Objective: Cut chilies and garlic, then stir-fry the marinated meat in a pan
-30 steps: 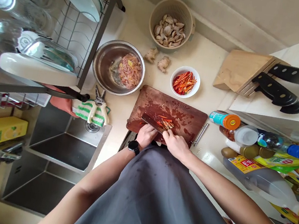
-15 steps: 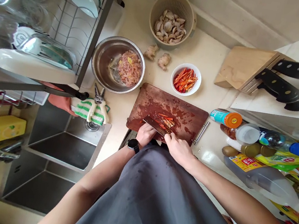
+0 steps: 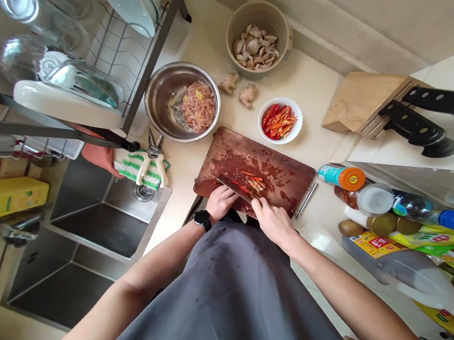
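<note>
My right hand is wrapped around the handle of a kitchen knife, whose blade lies low across the near part of the brown cutting board. Close behind the blade, my left hand rests with bent fingers pressed together at the board's near edge. What its fingertips hold is hidden. Thin strips of red chili lie on the board just beyond the blade. A white bowl beyond the board contains more cut red chili.
A steel bowl of sliced raw meat stands left of the board. Behind are ginger pieces and a basket of garlic. A knife block and bottles line the right; the sink and dish rack are left.
The view has shifted slightly. Both hands and the knife keep nearly the same place on the board, and the chili strips look much the same.
</note>
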The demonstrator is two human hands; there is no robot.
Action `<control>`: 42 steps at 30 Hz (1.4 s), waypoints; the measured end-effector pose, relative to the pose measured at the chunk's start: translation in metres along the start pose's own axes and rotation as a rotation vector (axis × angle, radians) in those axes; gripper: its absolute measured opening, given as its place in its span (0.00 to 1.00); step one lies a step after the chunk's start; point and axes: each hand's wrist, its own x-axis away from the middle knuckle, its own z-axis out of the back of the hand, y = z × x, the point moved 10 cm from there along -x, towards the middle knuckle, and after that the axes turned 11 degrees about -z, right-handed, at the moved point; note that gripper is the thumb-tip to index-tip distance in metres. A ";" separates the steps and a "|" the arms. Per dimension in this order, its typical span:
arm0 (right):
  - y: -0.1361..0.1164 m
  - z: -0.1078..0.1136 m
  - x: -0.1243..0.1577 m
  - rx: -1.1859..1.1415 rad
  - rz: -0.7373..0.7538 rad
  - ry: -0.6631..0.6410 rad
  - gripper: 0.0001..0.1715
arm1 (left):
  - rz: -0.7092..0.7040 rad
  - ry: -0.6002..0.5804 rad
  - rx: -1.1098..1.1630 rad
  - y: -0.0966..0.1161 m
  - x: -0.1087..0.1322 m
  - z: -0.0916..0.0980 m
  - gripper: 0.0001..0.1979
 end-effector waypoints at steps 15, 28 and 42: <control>-0.018 0.015 -0.028 -0.038 0.054 0.004 0.19 | -0.009 0.031 0.010 -0.001 0.001 0.002 0.13; -0.016 -0.001 -0.002 -0.025 -0.082 0.012 0.19 | 0.005 0.033 -0.062 0.003 -0.004 0.004 0.16; -0.002 -0.008 -0.006 -0.088 -0.062 0.049 0.22 | 0.023 0.063 -0.005 -0.006 0.008 0.015 0.15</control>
